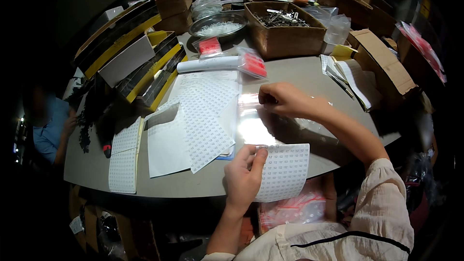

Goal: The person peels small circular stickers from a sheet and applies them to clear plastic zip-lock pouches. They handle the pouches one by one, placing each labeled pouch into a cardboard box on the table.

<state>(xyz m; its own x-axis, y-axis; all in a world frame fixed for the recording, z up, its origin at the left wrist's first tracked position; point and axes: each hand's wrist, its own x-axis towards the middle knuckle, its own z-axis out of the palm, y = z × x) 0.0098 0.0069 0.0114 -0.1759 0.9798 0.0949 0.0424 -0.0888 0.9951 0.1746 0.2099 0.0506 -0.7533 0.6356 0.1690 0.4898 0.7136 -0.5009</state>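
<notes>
My left hand (243, 176) pinches a white sticker sheet (285, 171) printed with rows of small marks, its thumb on top near the left edge. The sheet hangs over the table's front edge. Farther off, my right hand (289, 100) is above the table with fingers curled together. What its fingertips hold, if anything, is hidden. Beneath it and to its left, clear plastic film (253, 123) lies on the table, shining in the light. More sticker sheets (205, 123) lie to the left, overlapping a blue-edged pad of paper (232, 79).
Red-filled plastic packets (252, 63) lie behind the pad. At the back stand a metal bowl (218, 28) of small clear pieces and a cardboard box (285, 38) of metal parts. Black-and-yellow boxes (150, 75) stand left. Below the edge is an open box of zip bags (295, 208). Someone in blue (48, 133) sits far left.
</notes>
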